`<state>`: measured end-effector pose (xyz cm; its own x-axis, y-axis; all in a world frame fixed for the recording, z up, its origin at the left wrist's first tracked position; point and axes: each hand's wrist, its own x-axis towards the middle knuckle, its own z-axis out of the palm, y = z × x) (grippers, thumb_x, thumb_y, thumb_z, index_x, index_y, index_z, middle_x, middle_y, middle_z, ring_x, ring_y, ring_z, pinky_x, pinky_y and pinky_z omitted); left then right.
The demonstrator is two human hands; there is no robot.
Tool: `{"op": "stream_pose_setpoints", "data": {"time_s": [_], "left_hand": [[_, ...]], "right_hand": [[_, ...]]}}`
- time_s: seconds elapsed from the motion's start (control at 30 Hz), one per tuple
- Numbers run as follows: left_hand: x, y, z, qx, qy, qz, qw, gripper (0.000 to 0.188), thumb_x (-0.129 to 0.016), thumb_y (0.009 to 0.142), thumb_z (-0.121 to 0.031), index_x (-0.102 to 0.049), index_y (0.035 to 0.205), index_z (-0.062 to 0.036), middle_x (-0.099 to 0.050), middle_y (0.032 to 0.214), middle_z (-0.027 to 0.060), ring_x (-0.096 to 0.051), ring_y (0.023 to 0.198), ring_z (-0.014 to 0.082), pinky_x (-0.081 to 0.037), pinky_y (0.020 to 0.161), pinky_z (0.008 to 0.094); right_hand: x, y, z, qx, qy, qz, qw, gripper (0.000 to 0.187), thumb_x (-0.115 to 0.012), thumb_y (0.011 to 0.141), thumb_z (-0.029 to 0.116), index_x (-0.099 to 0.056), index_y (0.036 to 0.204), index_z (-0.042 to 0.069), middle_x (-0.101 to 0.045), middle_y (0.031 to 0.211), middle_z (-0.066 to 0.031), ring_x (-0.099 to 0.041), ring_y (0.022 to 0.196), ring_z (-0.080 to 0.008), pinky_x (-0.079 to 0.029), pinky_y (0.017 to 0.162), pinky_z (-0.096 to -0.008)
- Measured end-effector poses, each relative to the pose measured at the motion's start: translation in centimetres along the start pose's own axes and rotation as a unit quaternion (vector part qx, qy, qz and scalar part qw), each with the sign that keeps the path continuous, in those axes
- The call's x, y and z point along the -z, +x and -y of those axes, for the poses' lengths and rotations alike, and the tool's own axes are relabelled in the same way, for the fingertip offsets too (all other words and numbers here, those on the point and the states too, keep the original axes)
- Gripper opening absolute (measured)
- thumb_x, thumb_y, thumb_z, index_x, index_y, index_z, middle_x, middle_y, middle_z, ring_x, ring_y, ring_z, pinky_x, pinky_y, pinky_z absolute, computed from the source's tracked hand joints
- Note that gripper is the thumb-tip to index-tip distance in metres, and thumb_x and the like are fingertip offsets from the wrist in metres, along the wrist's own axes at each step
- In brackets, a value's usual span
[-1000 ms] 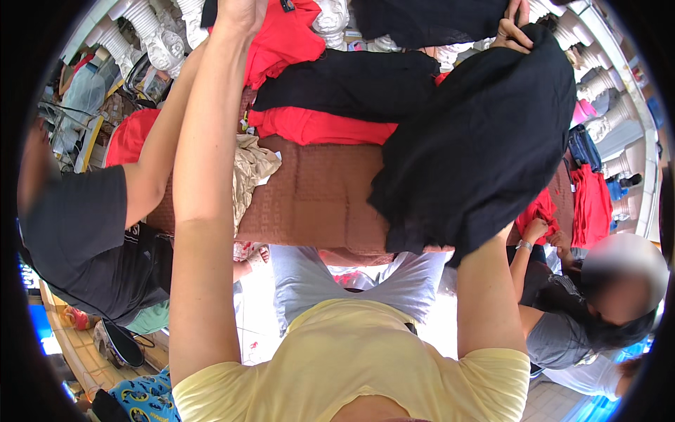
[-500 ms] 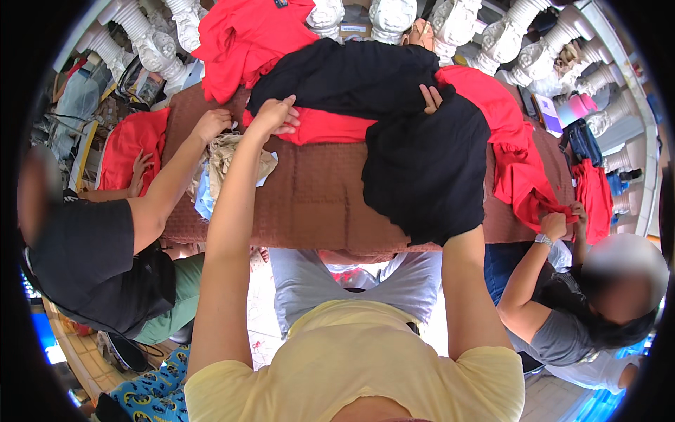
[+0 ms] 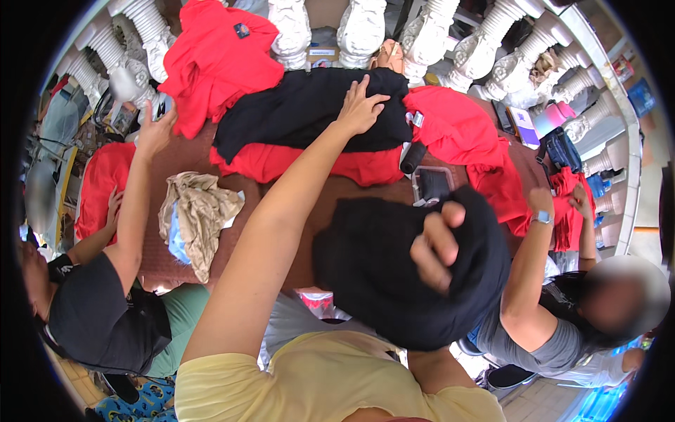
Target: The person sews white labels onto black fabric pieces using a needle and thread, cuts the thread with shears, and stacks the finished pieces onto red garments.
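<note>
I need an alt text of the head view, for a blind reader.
A person's right hand holds a bunched black cloth; the left hand is on or just above another black cloth, which lies over red fabric on a brown tablecloth. Co-workers are on both sides.

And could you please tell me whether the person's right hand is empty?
No, the right hand holds a black cloth that is gathered in folds around it.

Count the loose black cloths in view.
2 visible: one black cloth beneath the left hand, another black cloth bundled in the right hand. More may be hidden underneath.
</note>
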<state>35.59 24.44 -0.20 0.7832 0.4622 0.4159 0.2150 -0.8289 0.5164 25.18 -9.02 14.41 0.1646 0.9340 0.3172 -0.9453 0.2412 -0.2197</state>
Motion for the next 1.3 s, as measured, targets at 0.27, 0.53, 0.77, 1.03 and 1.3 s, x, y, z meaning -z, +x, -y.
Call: {"op": "stream_pose_setpoints", "data": {"time_s": [0.27, 0.53, 0.77, 1.03, 1.3], "left_hand": [[-0.7, 2.8, 0.4, -0.041, -0.020, -0.159, 0.986, 0.044, -0.061, 0.095, -0.022, -0.055, 0.135, -0.0043, -0.048, 0.148, 0.0162, -0.046, 0.134, 0.0384, -0.037, 0.110, 0.0505], [2.7, -8.3, -3.3, -0.136, -0.116, 0.068, 0.982, 0.037, -0.070, 0.091, -0.023, -0.067, 0.126, -0.0128, -0.051, 0.149, 0.0115, -0.043, 0.142, 0.0347, -0.030, 0.117, 0.0507], [19.5, -26.8, -3.0, 0.115, 0.231, -0.135, 0.957, 0.079, -0.089, 0.069, -0.027, -0.054, 0.139, -0.0185, -0.032, 0.157, 0.0171, -0.021, 0.146, 0.0502, -0.022, 0.114, 0.0659], [25.7, -37.1, 4.9, 0.484, 0.150, -0.067, 0.860, 0.103, -0.093, 0.063, -0.032, -0.037, 0.150, -0.0288, -0.036, 0.153, 0.0271, -0.033, 0.142, 0.0511, -0.033, 0.111, 0.0638], [25.1, -31.7, 3.1, 0.252, -0.142, -0.346, 0.893, 0.056, -0.079, 0.072, -0.005, -0.057, 0.124, -0.0026, -0.068, 0.115, 0.0191, -0.066, 0.111, 0.0267, -0.051, 0.096, 0.0383]], "right_hand": [[2.7, -1.8, -0.2, -0.007, 0.061, 0.083, 0.995, 0.051, -0.051, 0.099, 0.035, -0.052, 0.130, -0.005, -0.063, 0.099, -0.0257, -0.057, 0.066, -0.0283, -0.050, 0.059, -0.0304], [4.0, -1.2, -1.8, -0.029, 0.093, 0.095, 0.991, 0.052, -0.051, 0.102, 0.033, -0.044, 0.137, -0.004, -0.058, 0.105, -0.0225, -0.056, 0.072, -0.0265, -0.050, 0.059, -0.0305], [3.4, -3.8, -1.6, -0.005, 0.037, 0.085, 0.996, 0.041, -0.051, 0.103, 0.025, -0.043, 0.136, 0.001, -0.056, 0.101, -0.0183, -0.057, 0.074, -0.0290, -0.053, 0.060, -0.0338], [4.2, -2.1, -2.3, -0.086, 0.009, 0.116, 0.989, 0.041, -0.050, 0.104, 0.025, -0.041, 0.137, 0.002, -0.055, 0.101, -0.0170, -0.056, 0.074, -0.0293, -0.054, 0.061, -0.0336], [5.0, -1.2, -1.6, -0.119, -0.033, 0.180, 0.976, 0.041, -0.049, 0.105, 0.026, -0.040, 0.138, 0.003, -0.054, 0.102, -0.0157, -0.056, 0.073, -0.0296, -0.054, 0.061, -0.0335]]}}
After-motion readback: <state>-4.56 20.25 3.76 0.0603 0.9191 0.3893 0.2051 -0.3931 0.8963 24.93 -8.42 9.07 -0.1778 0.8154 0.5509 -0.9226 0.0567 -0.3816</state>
